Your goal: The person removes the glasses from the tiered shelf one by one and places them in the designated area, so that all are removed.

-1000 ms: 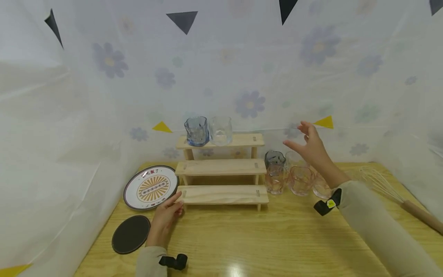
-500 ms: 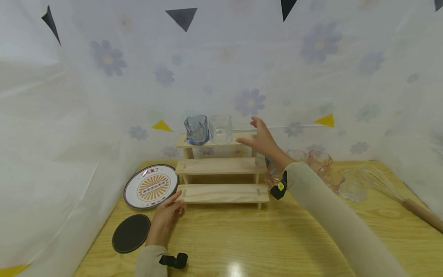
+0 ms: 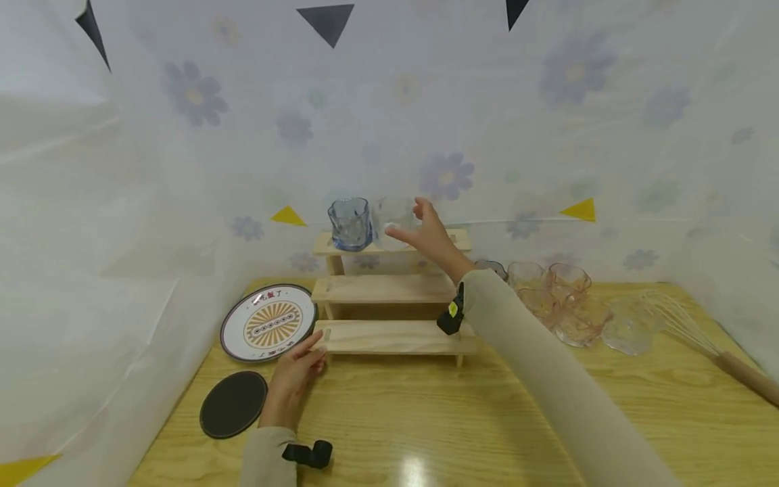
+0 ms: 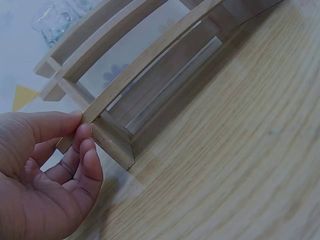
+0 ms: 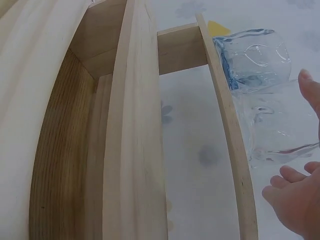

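A three-tier wooden shelf stands at the table's back. My left hand pinches the left end of its lowest tier; the left wrist view shows thumb and fingertips at that corner. On the top tier, a blue glass stands left of a clear glass. My right hand reaches the clear glass from the right, thumb in front and fingers spread behind. In the right wrist view, space shows between the fingertips and the clear glass.
Several pink and clear glasses stand right of the shelf, with a dark glass partly behind the right sleeve. A whisk lies at the far right. A patterned plate and a black round mat are at left.
My right hand has moved left from above the loose glasses, across the shelf's top right, to the clear glass. My left hand stays at the lowest tier.
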The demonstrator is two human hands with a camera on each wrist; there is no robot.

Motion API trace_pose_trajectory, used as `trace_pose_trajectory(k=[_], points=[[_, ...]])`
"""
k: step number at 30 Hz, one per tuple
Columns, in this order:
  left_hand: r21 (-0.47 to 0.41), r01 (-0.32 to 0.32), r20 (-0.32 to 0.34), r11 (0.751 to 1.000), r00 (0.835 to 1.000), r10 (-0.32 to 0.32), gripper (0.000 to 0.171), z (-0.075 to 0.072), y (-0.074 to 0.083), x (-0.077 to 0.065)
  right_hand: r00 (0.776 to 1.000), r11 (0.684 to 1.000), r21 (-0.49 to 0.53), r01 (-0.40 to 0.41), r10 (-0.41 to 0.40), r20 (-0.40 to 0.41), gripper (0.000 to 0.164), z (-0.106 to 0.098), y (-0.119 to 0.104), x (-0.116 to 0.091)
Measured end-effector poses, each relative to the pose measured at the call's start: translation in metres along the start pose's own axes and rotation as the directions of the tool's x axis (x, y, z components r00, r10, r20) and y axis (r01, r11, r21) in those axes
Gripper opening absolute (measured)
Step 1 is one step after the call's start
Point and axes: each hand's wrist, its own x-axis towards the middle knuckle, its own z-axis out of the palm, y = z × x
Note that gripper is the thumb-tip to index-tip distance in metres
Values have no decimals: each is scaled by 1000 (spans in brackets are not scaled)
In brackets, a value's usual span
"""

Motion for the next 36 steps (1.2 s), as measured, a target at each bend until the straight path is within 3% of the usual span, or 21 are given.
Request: trace_pose_trajectory(k=[10, 18, 29, 36], points=[[11, 7, 4, 1000, 1000, -7, 47, -2, 0, -1, 999, 997, 63, -39, 39, 5, 91, 10, -7, 7], [23, 10, 8, 1000, 1000, -10, 47, -4, 0, -4, 1000, 993, 115, -22, 23, -4, 83, 13, -6, 8], [18, 12, 11, 1000, 1000, -12, 47, -1, -3, -2, 997, 985, 171, -14, 26, -67, 78, 6, 2, -6], [31, 14, 16, 999, 1000, -14, 47, -2, -3, 1, 997, 985, 170, 9, 5, -81, 84, -7, 8, -26]])
